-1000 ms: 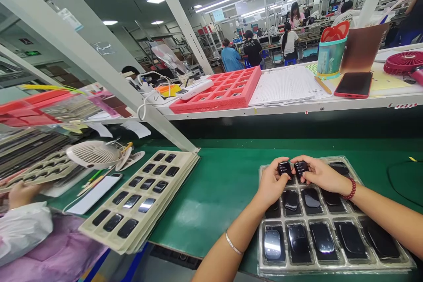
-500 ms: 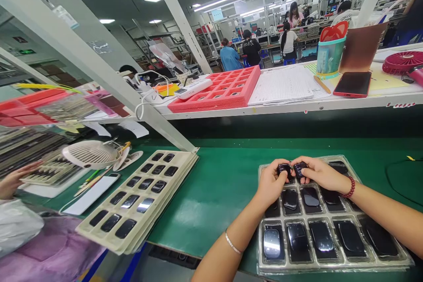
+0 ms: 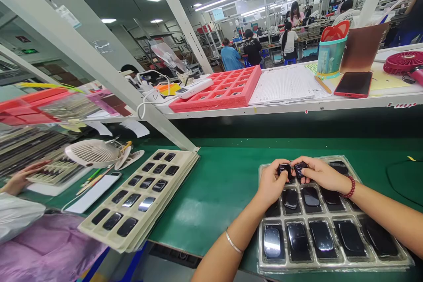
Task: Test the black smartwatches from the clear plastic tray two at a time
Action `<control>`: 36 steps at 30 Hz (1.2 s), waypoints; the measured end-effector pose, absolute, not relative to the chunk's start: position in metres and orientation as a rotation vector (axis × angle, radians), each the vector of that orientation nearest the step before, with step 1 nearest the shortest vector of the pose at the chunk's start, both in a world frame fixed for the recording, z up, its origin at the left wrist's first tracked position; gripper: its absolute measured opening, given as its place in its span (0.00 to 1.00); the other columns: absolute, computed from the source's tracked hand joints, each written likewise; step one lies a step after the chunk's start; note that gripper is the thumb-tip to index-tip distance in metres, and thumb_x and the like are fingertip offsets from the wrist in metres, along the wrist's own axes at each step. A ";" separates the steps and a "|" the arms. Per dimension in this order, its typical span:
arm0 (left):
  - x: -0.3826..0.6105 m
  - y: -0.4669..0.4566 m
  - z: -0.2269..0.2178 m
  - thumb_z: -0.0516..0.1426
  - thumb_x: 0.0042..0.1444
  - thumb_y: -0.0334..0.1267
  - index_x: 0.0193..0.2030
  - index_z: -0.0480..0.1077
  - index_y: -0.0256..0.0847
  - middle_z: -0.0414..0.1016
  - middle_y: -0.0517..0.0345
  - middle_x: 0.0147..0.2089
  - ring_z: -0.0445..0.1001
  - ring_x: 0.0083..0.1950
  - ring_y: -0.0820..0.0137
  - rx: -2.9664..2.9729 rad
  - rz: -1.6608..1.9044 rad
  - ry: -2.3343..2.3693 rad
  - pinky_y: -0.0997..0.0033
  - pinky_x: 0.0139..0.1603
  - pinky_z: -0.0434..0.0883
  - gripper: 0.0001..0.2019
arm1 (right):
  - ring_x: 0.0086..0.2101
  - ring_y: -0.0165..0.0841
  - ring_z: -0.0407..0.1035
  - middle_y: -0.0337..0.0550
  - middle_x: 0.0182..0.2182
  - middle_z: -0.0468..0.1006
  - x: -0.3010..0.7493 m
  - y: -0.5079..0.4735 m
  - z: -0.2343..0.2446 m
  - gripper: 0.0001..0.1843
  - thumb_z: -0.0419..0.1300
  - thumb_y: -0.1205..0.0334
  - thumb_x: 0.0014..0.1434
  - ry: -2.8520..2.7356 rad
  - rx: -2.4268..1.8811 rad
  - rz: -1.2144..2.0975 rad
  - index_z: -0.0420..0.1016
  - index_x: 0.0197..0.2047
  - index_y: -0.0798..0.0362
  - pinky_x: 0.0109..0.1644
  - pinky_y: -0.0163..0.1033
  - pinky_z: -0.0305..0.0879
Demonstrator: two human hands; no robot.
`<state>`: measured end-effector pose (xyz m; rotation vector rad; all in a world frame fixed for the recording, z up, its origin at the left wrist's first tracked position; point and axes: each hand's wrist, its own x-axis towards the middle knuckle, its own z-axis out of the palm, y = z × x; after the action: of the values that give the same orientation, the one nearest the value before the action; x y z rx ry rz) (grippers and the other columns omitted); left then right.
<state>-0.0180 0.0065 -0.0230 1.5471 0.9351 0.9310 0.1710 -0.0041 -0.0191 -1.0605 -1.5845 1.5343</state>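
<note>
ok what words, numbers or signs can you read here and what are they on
"11-10", seemingly: white device on the shelf
Two lit screens: too small to read
Papers: too small
Black shirt: letters blurred
Green sign: blurred
Upper-left label: blurred
Red marks on the shelf edge: too small

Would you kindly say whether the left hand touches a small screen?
Touching: the head view shows the left hand gripping the screen, thumb over it.

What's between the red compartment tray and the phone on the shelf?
Paper sheets, then a tan pencil-like stick nearer the phone; the teal cup stands farther back. Shows in the head view.
</note>
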 end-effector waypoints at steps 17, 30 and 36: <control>-0.020 0.009 -0.025 0.53 0.51 0.30 0.48 0.67 0.40 0.74 0.56 0.38 0.72 0.33 0.73 1.506 1.005 0.983 0.74 0.36 0.71 0.16 | 0.34 0.31 0.71 0.46 0.41 0.72 0.169 -0.008 -0.012 0.19 0.53 0.66 0.56 -1.612 -1.095 1.460 0.65 0.52 0.53 0.37 0.39 0.70; -0.020 0.008 -0.023 0.53 0.51 0.28 0.49 0.66 0.40 0.75 0.56 0.37 0.73 0.35 0.72 1.526 0.987 0.940 0.72 0.37 0.71 0.17 | 0.34 0.31 0.71 0.45 0.42 0.72 0.170 -0.008 -0.014 0.19 0.53 0.68 0.55 -1.661 -1.077 1.456 0.66 0.51 0.53 0.38 0.38 0.69; -0.020 0.007 -0.023 0.54 0.47 0.26 0.53 0.64 0.41 0.75 0.57 0.39 0.73 0.36 0.72 1.550 0.943 1.001 0.75 0.35 0.71 0.24 | 0.33 0.30 0.70 0.45 0.42 0.72 0.169 -0.008 -0.013 0.19 0.53 0.68 0.55 -1.630 -1.059 1.470 0.66 0.51 0.53 0.38 0.38 0.69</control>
<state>-0.0197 0.0072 -0.0234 1.5501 1.0007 0.9428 0.1694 -0.0078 -0.0130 -1.0594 -1.6300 1.4698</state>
